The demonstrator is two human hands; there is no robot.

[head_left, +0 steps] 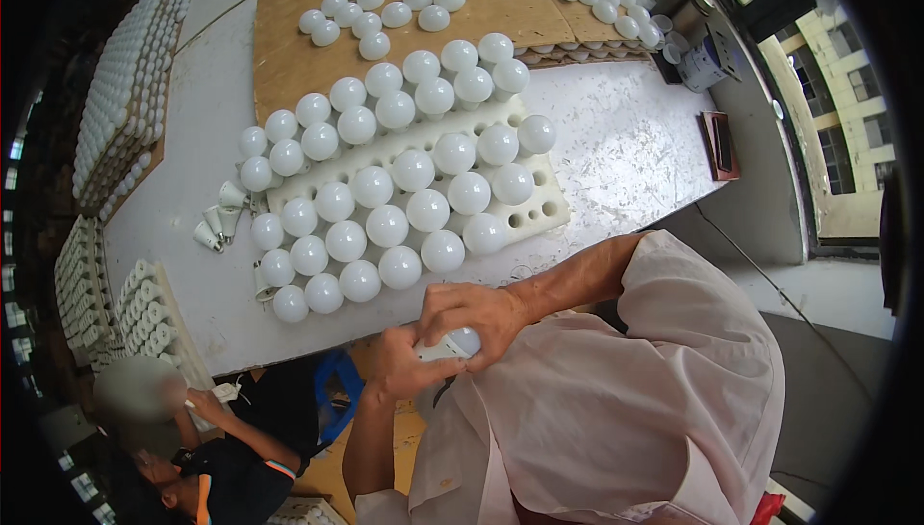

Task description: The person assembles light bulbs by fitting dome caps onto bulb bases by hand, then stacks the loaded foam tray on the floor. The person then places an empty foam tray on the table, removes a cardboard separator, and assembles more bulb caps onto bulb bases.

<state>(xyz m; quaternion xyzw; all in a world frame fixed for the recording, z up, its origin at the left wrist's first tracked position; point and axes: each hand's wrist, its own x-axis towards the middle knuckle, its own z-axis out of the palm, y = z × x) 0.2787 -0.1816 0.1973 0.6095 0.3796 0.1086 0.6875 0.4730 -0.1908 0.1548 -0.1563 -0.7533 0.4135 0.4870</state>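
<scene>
Just off the table's near edge, in front of my body, both hands are closed around one LED bulb [438,350] with a white housing. My left hand [397,363] wraps it from the left, its thumb along the housing. My right hand [479,315] curls over it from above and the right. The fingers cover much of the bulb. Beyond my hands, rows of bulbs with round milky domes [388,226] stand upright in a white foam tray [535,221] with holes. Another such row [395,109] stands behind them.
Domes [396,15] lie on a brown cardboard sheet [279,63] at the back. Loose bulb housings [207,234] lie left of the tray. Stacked domes [125,92] rise at far left. A brown phone case [720,145] sits at right. A co-worker [252,438] works at lower left.
</scene>
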